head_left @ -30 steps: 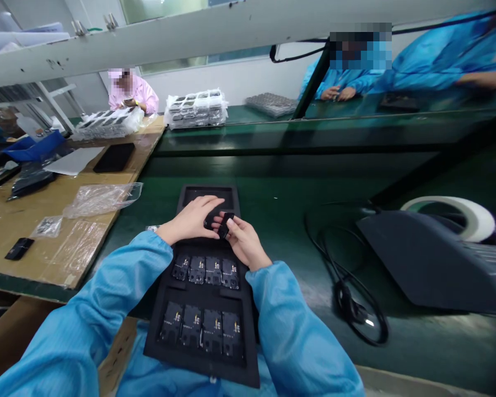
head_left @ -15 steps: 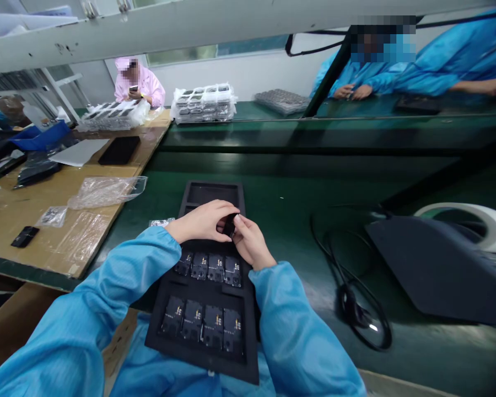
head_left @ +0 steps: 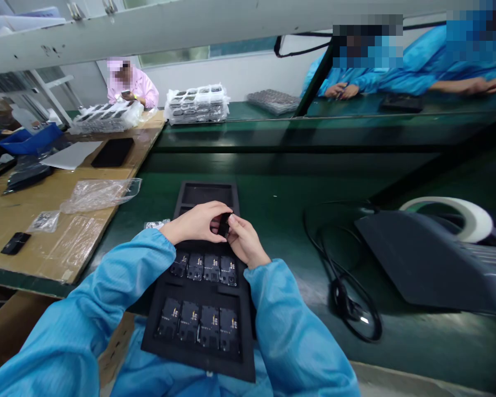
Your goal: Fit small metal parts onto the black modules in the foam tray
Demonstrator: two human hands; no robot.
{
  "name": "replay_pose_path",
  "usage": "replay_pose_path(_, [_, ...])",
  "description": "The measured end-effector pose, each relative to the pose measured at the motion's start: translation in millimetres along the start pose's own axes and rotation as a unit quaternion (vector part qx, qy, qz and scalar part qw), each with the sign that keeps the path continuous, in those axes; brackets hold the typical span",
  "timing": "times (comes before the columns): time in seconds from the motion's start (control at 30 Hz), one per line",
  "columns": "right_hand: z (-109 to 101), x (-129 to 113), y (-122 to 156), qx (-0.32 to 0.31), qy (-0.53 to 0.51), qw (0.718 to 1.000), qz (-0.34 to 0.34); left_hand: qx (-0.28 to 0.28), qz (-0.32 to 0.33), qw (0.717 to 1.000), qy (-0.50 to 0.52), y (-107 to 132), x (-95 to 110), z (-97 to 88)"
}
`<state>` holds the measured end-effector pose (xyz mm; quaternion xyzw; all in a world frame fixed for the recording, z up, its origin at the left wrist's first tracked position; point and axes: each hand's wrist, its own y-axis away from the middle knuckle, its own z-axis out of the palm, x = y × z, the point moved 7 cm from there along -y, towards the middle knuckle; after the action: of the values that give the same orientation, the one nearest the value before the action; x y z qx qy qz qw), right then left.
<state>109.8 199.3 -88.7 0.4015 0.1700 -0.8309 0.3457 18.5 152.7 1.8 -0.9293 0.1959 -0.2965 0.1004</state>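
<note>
A black foam tray (head_left: 165,347) lies on the green bench in front of me, its near end over my lap. Two rows of small black parts (head_left: 202,267) with gold contacts fill its nearer pockets; the far pocket (head_left: 206,194) holds nothing. Both hands meet above the tray's middle. My left hand (head_left: 196,221) and my right hand (head_left: 242,242) pinch one small black part (head_left: 223,225) between their fingertips. Blue sleeves cover both forearms.
A black cable (head_left: 347,298) coils to the right, beside a dark pad (head_left: 430,264) and a white tape roll (head_left: 458,212). Plastic bags (head_left: 99,193) lie on the brown table at left. Stacked trays (head_left: 196,105) stand at the back. Other people sit at the far benches.
My hands have closed tighter on the small black part and turned it between the fingertips. The view has shifted slightly; the tray stays put.
</note>
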Motion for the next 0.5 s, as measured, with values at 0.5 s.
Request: replay_pose_path(0.5, [-42.1,-18.5,-7.2,0.113,-0.077,0.986,-0.096,-0.001,-0.138,0.987,-0.085,-1.0,-51.7,2.9])
